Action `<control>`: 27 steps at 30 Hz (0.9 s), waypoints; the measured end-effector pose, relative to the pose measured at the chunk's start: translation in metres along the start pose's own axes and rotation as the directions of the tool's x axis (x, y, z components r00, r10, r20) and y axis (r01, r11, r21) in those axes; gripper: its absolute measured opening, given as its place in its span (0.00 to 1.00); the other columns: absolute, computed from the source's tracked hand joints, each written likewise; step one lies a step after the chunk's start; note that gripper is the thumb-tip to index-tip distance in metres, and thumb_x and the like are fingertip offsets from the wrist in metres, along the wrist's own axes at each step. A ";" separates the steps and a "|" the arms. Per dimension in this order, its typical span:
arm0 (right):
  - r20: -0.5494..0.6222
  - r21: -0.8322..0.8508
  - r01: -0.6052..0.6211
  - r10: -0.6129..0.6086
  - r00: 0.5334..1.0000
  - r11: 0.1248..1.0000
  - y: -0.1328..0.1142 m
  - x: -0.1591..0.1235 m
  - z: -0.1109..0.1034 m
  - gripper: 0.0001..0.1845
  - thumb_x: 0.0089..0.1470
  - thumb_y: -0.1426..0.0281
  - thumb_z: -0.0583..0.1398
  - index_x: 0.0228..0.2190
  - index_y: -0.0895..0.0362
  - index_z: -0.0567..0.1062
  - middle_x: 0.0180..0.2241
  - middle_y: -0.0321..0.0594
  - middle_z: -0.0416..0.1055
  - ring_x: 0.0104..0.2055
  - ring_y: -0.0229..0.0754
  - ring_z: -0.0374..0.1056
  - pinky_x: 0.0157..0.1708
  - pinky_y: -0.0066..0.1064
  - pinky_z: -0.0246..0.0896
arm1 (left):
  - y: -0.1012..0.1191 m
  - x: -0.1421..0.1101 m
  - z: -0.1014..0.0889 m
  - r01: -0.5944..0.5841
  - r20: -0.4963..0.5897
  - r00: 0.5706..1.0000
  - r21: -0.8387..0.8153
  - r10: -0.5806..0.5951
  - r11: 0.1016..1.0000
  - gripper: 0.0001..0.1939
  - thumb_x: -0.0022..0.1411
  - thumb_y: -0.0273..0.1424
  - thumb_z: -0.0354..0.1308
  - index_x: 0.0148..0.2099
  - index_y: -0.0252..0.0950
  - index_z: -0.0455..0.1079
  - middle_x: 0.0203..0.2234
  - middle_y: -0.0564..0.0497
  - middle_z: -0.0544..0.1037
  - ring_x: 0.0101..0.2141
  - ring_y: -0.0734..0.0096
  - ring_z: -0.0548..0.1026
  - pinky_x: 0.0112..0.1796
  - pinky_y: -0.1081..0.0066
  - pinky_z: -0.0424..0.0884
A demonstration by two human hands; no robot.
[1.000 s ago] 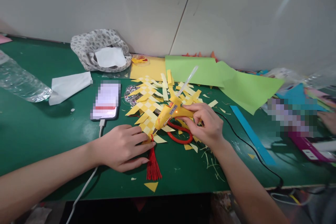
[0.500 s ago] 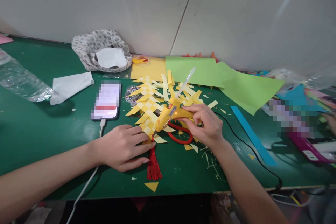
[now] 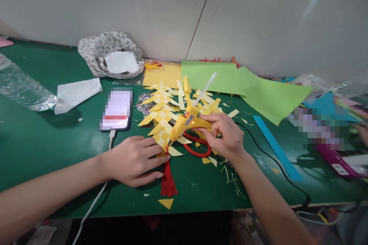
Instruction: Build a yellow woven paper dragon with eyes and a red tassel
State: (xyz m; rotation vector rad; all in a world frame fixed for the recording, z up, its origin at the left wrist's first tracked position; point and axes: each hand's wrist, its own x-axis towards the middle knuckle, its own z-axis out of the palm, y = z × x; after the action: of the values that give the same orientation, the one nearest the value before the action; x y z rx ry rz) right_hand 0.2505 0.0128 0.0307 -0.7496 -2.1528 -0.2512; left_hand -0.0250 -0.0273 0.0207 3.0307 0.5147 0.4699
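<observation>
My right hand (image 3: 225, 136) is closed around a yellow glue gun (image 3: 186, 122) with a clear glue stick poking out of its back. Its nozzle points down-left at the lower corner of a woven yellow paper piece (image 3: 162, 116). My left hand (image 3: 135, 160) lies on the green table (image 3: 43, 141), fingers together, pressing that corner where a red tassel (image 3: 167, 178) hangs from it. Red-handled scissors (image 3: 198, 147) lie under my right hand.
A phone (image 3: 116, 110) on a white cable lies left of the weave. Behind are a patterned cloth bag (image 3: 110, 53), white paper (image 3: 76, 92), a plastic bottle (image 3: 23, 89), green paper sheets (image 3: 253, 88) and a blue strip (image 3: 276, 147). Another person's hand (image 3: 362, 132) shows at the right edge.
The glue gun's nozzle has shifted very slightly at the weave's corner. Both hands stay where they were.
</observation>
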 end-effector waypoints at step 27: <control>0.034 0.065 -0.048 0.046 0.998 0.997 -0.003 0.000 0.003 0.21 0.43 0.78 0.64 0.23 0.53 0.55 0.38 0.43 0.73 0.40 0.46 0.71 0.34 0.39 0.69 | 0.000 0.002 -0.001 -0.002 0.001 1.000 0.024 0.002 1.000 0.18 0.64 0.37 0.47 0.51 0.34 0.68 0.36 0.45 0.76 0.32 0.64 0.72 0.28 0.67 0.68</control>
State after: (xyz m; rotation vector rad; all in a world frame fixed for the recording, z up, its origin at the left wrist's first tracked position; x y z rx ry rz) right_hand 0.2466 0.0112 0.0294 -0.7701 -2.1598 -0.1435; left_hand -0.0239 -0.0266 0.0217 3.0543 0.5204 0.4662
